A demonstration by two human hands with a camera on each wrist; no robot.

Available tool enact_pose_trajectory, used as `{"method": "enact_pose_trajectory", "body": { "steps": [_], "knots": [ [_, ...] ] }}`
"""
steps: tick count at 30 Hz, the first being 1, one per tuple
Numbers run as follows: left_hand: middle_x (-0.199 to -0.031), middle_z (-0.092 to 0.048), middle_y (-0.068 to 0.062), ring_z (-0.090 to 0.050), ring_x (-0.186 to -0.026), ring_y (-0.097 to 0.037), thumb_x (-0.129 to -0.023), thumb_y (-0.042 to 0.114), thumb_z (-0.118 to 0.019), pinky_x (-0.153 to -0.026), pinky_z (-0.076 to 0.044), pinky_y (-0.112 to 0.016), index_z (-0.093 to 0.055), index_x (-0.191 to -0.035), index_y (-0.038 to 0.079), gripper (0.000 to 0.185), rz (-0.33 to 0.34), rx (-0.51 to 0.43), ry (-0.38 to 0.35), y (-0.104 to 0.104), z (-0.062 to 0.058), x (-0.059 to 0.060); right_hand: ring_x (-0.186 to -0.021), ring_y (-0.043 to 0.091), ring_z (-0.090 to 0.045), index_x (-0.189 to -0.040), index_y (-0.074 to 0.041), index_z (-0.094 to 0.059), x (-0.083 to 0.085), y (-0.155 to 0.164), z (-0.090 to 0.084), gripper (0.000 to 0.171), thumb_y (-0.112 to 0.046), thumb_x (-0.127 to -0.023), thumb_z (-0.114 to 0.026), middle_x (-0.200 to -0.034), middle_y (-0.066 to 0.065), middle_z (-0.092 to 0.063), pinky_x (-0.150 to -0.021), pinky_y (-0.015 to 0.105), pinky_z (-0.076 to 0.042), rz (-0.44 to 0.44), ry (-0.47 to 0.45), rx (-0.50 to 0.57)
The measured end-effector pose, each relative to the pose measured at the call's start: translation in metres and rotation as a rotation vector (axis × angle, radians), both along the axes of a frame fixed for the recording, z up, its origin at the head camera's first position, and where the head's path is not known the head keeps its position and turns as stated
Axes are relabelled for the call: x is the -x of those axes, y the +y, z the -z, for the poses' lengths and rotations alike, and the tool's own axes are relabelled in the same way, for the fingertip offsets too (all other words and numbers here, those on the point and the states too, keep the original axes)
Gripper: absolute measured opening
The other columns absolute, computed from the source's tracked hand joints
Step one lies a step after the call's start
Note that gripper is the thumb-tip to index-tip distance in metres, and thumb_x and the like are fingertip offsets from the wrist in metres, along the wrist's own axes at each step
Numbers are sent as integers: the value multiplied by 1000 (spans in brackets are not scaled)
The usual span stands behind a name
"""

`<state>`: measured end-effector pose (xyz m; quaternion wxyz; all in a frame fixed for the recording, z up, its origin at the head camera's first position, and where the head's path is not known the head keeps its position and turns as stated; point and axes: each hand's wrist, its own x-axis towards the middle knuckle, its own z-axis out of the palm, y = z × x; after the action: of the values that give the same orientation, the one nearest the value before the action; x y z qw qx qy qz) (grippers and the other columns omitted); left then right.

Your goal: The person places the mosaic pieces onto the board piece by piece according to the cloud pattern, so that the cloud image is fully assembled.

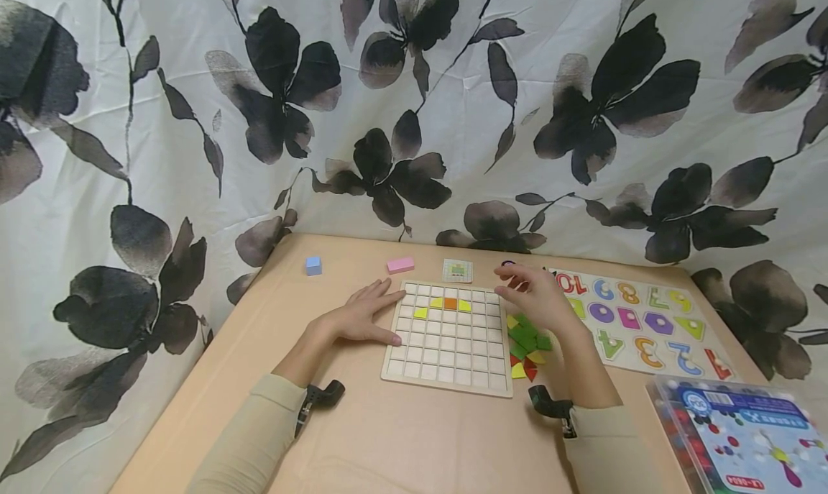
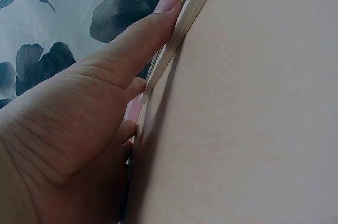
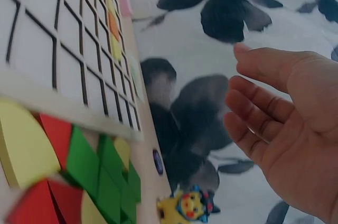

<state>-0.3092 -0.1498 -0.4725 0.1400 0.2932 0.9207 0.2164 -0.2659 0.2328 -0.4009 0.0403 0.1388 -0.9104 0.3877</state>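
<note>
A square wooden grid board (image 1: 446, 397) lies on the table. Near its far edge, an orange tile (image 1: 450, 303) sits between two yellow tiles, with another yellow tile (image 1: 420, 313) one row nearer. My left hand (image 1: 359, 318) rests at the board's left side, fingers extended; in the left wrist view the thumb (image 2: 153, 23) touches the frame. My right hand (image 1: 533, 293) hovers past the board's right edge, its fingers loosely bent with nothing between them in the right wrist view. Below it lies a pile of green (image 1: 527, 336), yellow and red pieces.
Behind the board are a blue cube (image 1: 313, 266), a pink block (image 1: 400, 264) and a small pattern card (image 1: 458, 271). To the right lie a number-and-shape puzzle board (image 1: 637, 321) and a clear plastic box (image 1: 744, 429). A small yellow figure (image 3: 185, 206) stands beyond the pile. A floral curtain (image 1: 388, 106) hangs behind.
</note>
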Motion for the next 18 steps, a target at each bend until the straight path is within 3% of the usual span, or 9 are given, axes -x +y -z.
{"method": "enact_pose_trajectory", "body": {
  "steps": [7,18],
  "knots": [
    [-176,-3,-14,0,-163,-35,-80,74,-74,-131,-4,-58,-27,-166,32,107,-4,10,2,0,0,0,-101,26,-59,-132,-11,-70,2,20,4,34,-20,-99,-72,-120,12,-70,-87,36,-52,39,-60,-42],
    [-176,-3,-14,2,-163,-34,-80,72,-76,-131,-2,-58,-27,-166,32,106,-10,-7,-13,0,-2,-1,-96,25,-59,-128,-1,-70,3,41,12,32,-12,-99,-69,-108,12,-70,-80,33,-52,-21,-199,-131]
  ]
}}
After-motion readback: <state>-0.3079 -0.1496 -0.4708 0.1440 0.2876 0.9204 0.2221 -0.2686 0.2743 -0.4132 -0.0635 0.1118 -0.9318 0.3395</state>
